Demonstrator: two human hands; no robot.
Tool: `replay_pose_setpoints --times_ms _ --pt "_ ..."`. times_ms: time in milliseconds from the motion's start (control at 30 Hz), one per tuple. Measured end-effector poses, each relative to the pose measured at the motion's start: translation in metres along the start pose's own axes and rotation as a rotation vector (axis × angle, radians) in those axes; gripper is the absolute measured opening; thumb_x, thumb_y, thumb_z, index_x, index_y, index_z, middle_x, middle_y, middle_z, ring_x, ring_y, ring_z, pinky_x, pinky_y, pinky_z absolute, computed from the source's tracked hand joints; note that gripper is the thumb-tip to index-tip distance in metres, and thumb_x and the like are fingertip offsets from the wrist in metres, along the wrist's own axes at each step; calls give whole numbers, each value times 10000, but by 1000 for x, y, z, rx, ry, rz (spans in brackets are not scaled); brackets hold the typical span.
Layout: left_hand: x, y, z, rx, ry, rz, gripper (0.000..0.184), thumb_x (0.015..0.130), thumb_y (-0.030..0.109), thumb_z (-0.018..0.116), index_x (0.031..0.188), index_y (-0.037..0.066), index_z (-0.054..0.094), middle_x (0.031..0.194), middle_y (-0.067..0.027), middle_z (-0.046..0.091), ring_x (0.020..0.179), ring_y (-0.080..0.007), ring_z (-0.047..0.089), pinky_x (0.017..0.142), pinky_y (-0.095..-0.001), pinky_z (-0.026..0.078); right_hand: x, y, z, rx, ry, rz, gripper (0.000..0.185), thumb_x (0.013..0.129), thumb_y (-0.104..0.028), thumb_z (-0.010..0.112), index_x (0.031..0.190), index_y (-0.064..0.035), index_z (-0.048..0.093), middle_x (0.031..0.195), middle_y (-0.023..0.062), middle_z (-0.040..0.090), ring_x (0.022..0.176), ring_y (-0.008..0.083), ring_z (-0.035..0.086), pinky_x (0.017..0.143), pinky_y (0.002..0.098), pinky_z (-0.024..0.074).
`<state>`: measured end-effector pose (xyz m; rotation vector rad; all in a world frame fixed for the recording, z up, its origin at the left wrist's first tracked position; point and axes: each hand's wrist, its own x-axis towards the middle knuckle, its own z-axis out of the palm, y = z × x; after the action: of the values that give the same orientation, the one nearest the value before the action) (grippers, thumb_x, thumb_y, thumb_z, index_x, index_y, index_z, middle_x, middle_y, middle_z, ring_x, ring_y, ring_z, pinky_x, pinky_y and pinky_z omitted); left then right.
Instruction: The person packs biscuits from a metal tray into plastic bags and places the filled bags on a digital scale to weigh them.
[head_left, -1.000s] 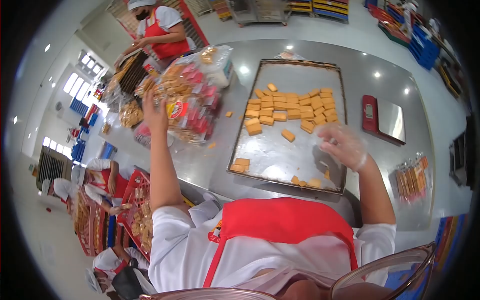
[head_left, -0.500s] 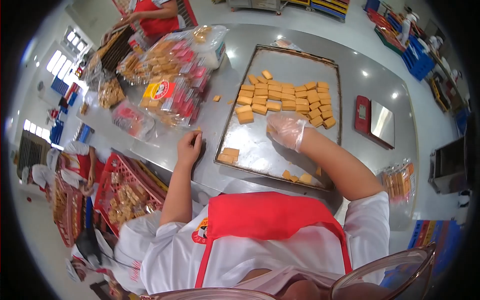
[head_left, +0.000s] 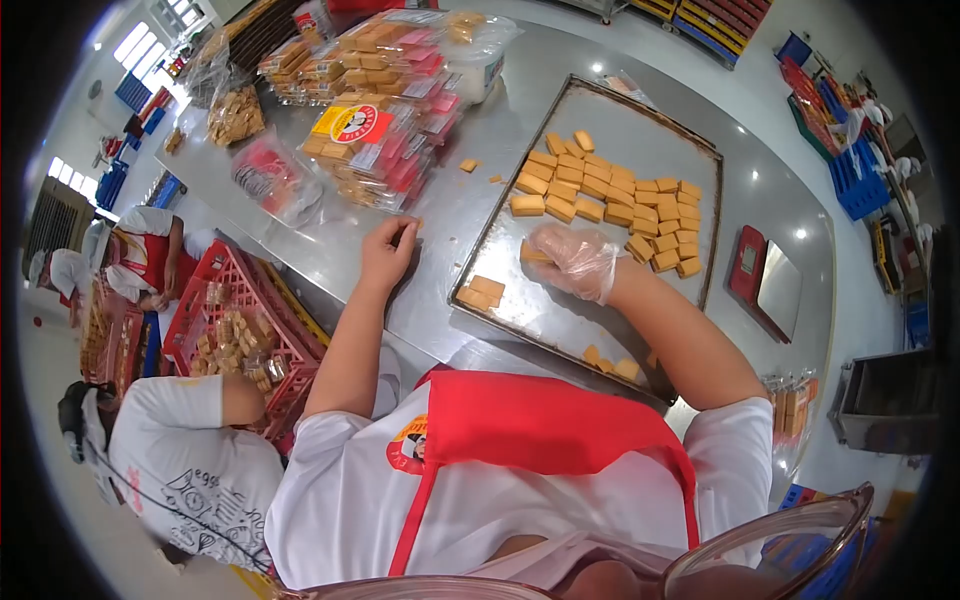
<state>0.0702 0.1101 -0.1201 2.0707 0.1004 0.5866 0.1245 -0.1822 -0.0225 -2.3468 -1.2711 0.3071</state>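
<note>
My right hand (head_left: 575, 262), in a clear plastic glove, is over the metal baking tray (head_left: 520, 320). Its fingers are closed on a small rectangular golden biscuit (head_left: 534, 253). Just beyond it, a block of similar biscuits (head_left: 620, 200) lies in rough rows on the tray. Two smaller groups sit near the tray's close side: a cluster of biscuits (head_left: 481, 292) at the left corner and a few biscuit pieces (head_left: 610, 363) along the edge. Bare and curled, my left hand (head_left: 388, 255) rests on the steel table left of the tray. A small brownish bit shows at its fingertips, too small to name.
Packed biscuit bags (head_left: 375, 130) are piled at the back left, beside a loose plastic bag (head_left: 275, 180). A red scale (head_left: 765, 280) stands right of the tray. Co-workers (head_left: 190, 460) are at the left, near a red crate (head_left: 265, 345) of packs.
The view has turned and shifted, so the table items appear moved. My right hand now shows a biscuit more plainly at its fingertips. My left hand stays curled by the tray.
</note>
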Motion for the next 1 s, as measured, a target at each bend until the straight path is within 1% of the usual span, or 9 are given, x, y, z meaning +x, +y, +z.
replay_pose_setpoints --times_ms 133,233,267,367,500,633,767,933,1000 --pt "4 7 -2 5 5 8 121 795 116 565 826 6 603 704 -53 604 638 -95 541 605 -229 432 15 4 -14 -27 72 65 220 761 -137 540 952 -70 453 856 135 528 806 319 547 697 370 446" --pt "6 -4 -1 -41 -7 -33 120 799 112 562 830 3 602 709 -42 603 650 -90 539 613 -230 431 41 11 -13 -65 308 8 229 765 -159 535 967 -84 456 846 137 545 786 337 554 685 382 447" --pt "6 -10 0 -66 -13 -64 120 800 111 561 830 2 602 710 -37 602 654 -88 538 615 -230 431 45 3 -21 -53 100 167 249 761 -178 540 974 -88 448 846 148 555 784 344 555 680 385 448" --pt "5 -12 1 -103 14 -104 122 807 116 562 829 2 600 715 -25 599 657 -77 528 613 -222 427 31 -14 -23 57 -3 195 298 759 -170 520 1031 -79 441 958 156 557 868 332 550 745 391 438" --pt "5 -11 2 -154 -18 -83 127 839 154 545 853 34 586 622 50 488 521 -23 403 469 -175 323 16 9 16 72 295 -243 275 744 -145 588 961 -87 429 891 144 550 804 339 551 693 371 452" --pt "6 -10 4 -174 -16 -69 127 841 153 542 852 34 587 615 51 485 518 -23 400 465 -174 319 10 14 20 153 176 -55 309 744 -159 617 985 -90 437 922 127 542 835 327 549 708 350 453" --pt "6 -12 2 -109 -12 -41 127 841 149 540 853 32 590 614 51 483 518 -21 398 463 -174 313 -1 18 21 44 139 -85 325 775 -215 564 1049 -111 423 945 131 546 841 319 546 716 378 445" --pt "4 -8 0 -143 -13 -145 115 803 108 568 833 1 596 705 -3 585 651 -51 504 607 -200 412 -13 -3 -5 -32 49 99 337 776 -213 578 1047 -112 406 842 144 562 734 326 570 642 387 452" --pt "7 -7 0 -142 -14 -135 118 802 111 570 832 -1 597 706 -7 587 652 -52 506 608 -201 412 -6 0 -15 -34 221 215 334 775 -226 570 1042 -116 402 806 153 559 716 331 567 635 397 448"
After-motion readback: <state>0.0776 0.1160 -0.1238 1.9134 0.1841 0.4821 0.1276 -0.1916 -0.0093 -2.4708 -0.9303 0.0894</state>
